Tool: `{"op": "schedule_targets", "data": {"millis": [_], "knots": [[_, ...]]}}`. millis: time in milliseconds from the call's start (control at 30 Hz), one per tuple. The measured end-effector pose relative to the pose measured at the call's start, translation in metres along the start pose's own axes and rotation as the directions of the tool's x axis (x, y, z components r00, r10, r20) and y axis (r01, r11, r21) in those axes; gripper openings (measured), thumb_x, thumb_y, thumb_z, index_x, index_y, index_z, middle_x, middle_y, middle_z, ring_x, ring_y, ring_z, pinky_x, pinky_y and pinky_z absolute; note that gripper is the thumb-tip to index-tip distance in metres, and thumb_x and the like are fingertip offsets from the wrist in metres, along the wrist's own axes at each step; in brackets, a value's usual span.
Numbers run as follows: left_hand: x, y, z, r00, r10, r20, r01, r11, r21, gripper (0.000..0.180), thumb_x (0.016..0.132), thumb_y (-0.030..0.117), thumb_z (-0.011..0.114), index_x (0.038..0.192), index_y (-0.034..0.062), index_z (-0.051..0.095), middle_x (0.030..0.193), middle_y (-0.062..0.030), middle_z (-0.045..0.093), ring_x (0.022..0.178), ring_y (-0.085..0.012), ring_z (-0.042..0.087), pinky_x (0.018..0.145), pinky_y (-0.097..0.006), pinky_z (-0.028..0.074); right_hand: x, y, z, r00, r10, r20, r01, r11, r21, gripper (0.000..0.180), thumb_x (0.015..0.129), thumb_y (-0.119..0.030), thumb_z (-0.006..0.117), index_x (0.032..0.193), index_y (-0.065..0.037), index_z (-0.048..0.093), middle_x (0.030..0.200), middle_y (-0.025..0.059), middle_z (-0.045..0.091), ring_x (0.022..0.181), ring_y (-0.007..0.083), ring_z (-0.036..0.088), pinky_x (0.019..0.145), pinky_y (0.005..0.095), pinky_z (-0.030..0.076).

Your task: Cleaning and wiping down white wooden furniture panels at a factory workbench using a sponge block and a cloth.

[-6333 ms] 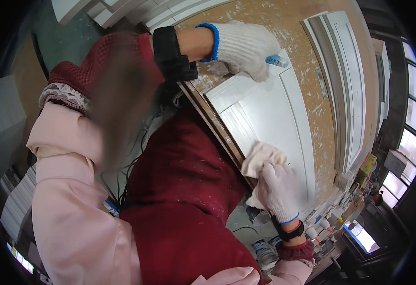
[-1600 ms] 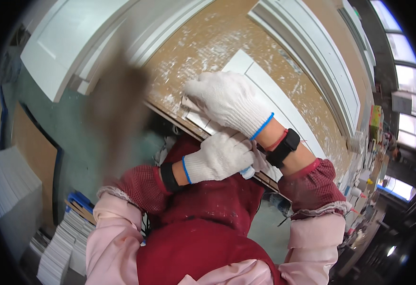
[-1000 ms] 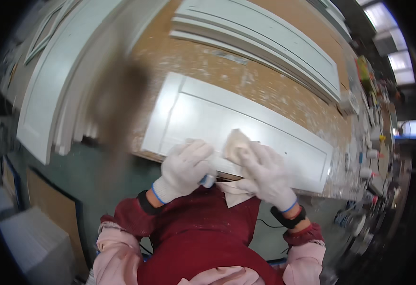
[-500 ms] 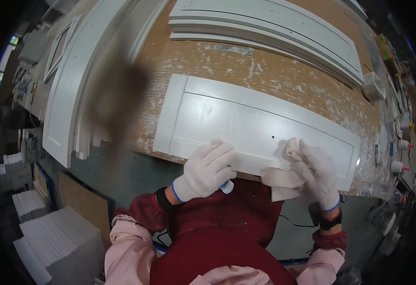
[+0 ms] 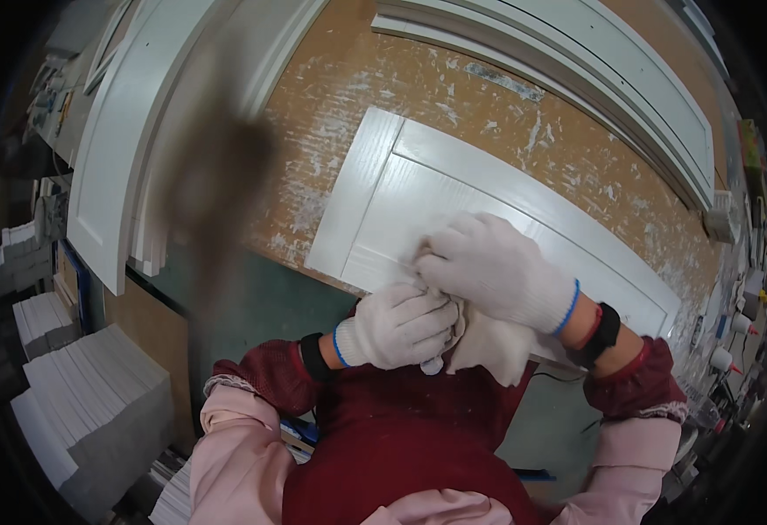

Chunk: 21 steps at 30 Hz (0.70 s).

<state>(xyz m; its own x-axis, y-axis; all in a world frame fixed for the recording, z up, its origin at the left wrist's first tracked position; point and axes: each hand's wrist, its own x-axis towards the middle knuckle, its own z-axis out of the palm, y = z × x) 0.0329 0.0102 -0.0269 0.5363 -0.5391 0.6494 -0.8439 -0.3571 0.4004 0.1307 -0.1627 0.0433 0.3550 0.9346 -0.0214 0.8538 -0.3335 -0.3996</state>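
Note:
A white cabinet door panel (image 5: 524, 227) with a recessed middle lies on the worn workbench. Over its near edge my two white-gloved hands have come together. My left hand (image 5: 401, 325) is closed, with the end of a small white-and-blue object (image 5: 432, 365) poking out below its fingers; the rest of that object is hidden. Just above and to the right, my right hand (image 5: 493, 267) grips a cream cloth (image 5: 493, 344), which hangs down beyond the panel's near edge. The fingertips of both hands meet, and what lies between them is covered.
More white panels (image 5: 594, 61) are stacked at the bench's far side, and others (image 5: 116, 166) stand on the left. A flat metal strip (image 5: 504, 81) lies on the paint-marked bench (image 5: 313, 157). Stacked white boards (image 5: 94, 411) are at lower left. A dark blur (image 5: 217, 166) hides part of the left.
My right hand has moved left with the cloth, from the panel's right part to my left hand. The view has shifted, so the panel sits differently in the picture.

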Motion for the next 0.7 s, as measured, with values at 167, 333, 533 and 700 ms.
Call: {"op": "schedule_targets", "data": {"millis": [167, 333, 533, 700], "knots": [[-0.003, -0.004, -0.002, 0.988, -0.04, 0.151, 0.059, 0.991, -0.118, 0.024, 0.059, 0.015, 0.065, 0.083, 0.0089, 0.068, 0.094, -0.0043, 0.065, 0.087, -0.0238, 0.064, 0.065, -0.033, 0.053, 0.074, 0.006, 0.013, 0.99, -0.107, -0.087, 0.1, 0.991, -0.088, 0.005, 0.071, -0.012, 0.067, 0.07, -0.007, 0.066, 0.076, 0.0064, 0.061, 0.071, 0.0236, 0.065, 0.061, 0.0341, 0.055], [-0.002, -0.004, -0.006, 0.992, -0.068, 0.11, 0.077, 0.994, -0.075, 0.02, 0.065, 0.018, 0.066, 0.083, 0.0093, 0.067, 0.097, -0.0052, 0.066, 0.089, -0.0237, 0.064, 0.069, -0.033, 0.055, 0.017, 0.007, 0.01, 0.985, -0.055, -0.163, 0.056, 0.998, 0.004, 0.019, 0.072, -0.015, 0.064, 0.09, -0.01, 0.066, 0.092, 0.0046, 0.062, 0.085, 0.0192, 0.063, 0.065, 0.0319, 0.054], [-0.011, -0.007, 0.001, 0.995, 0.02, -0.096, -0.019, 1.0, 0.014, 0.021, 0.075, 0.026, 0.068, 0.087, 0.009, 0.064, 0.099, -0.0065, 0.067, 0.094, -0.0232, 0.065, 0.079, -0.034, 0.057, -0.035, -0.007, -0.018, 0.957, 0.099, 0.272, -0.099, 0.995, -0.014, 0.028, 0.072, -0.015, 0.064, 0.099, -0.012, 0.063, 0.095, 0.0031, 0.058, 0.095, 0.0235, 0.057, 0.078, 0.0349, 0.052], [-0.012, -0.003, 0.005, 0.999, -0.029, -0.024, 0.028, 0.999, -0.016, 0.022, 0.068, 0.025, 0.065, 0.082, 0.0078, 0.066, 0.094, -0.0081, 0.067, 0.09, -0.0215, 0.066, 0.077, -0.035, 0.057, 0.048, 0.002, 0.008, 0.994, -0.05, -0.095, 0.06, 0.992, 0.109, 0.017, 0.073, -0.016, 0.065, 0.088, -0.011, 0.064, 0.09, 0.0041, 0.058, 0.092, 0.0229, 0.059, 0.075, 0.0336, 0.051]]}}
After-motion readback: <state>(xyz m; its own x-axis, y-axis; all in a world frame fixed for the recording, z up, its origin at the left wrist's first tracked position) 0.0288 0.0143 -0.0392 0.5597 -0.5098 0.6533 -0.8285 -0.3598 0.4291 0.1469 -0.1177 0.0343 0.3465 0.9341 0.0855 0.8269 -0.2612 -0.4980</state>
